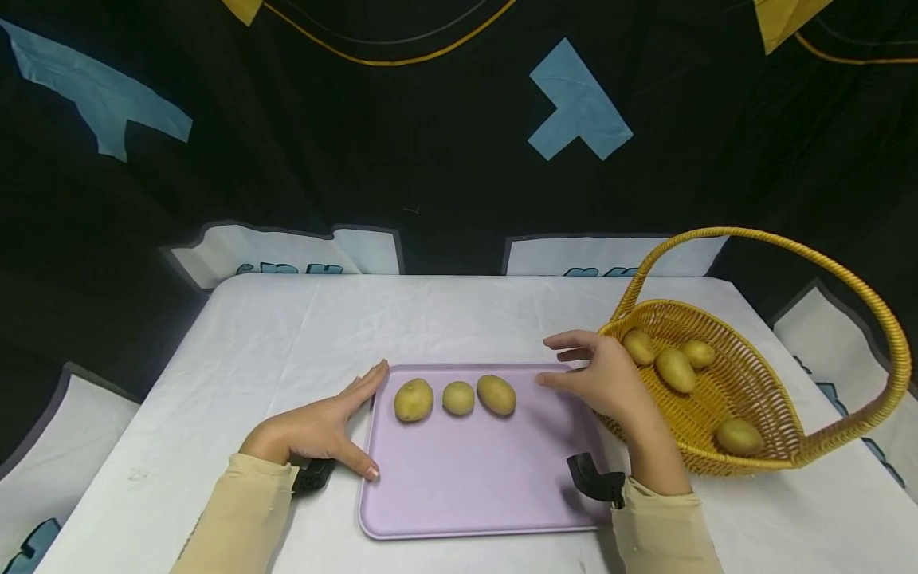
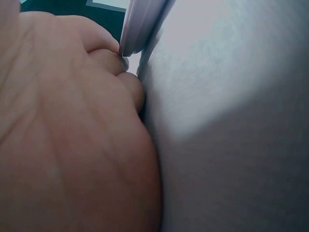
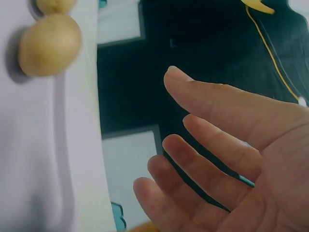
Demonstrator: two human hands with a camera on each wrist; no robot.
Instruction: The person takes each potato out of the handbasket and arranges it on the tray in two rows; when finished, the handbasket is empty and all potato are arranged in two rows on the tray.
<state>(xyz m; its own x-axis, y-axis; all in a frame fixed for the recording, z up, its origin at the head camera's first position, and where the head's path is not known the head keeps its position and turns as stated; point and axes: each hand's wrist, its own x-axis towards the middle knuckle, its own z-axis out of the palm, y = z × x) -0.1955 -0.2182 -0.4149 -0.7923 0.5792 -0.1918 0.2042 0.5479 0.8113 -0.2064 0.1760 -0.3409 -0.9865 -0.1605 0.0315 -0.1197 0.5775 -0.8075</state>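
Three potatoes lie in a row near the far edge of a lilac tray [image 1: 488,494]: a left potato [image 1: 413,400], a small middle potato [image 1: 458,398] and a right potato [image 1: 496,395]. My left hand [image 1: 323,426] rests at the tray's left edge, thumb and forefinger spread along the rim. In the left wrist view its fingers [image 2: 130,89] meet the tray's side, low against the tabletop. My right hand [image 1: 610,379] hovers over the tray's right side with nothing in it, its fingers loosely bent and thumb apart, as the right wrist view also shows.
A yellow wicker basket [image 1: 774,399] with a tall arched handle stands right of the tray, beside my right forearm. Several potatoes lie inside, including one potato [image 1: 739,437] near its front. White cloth [image 1: 287,343] covers the table; a black backdrop [image 1: 445,143] hangs behind.
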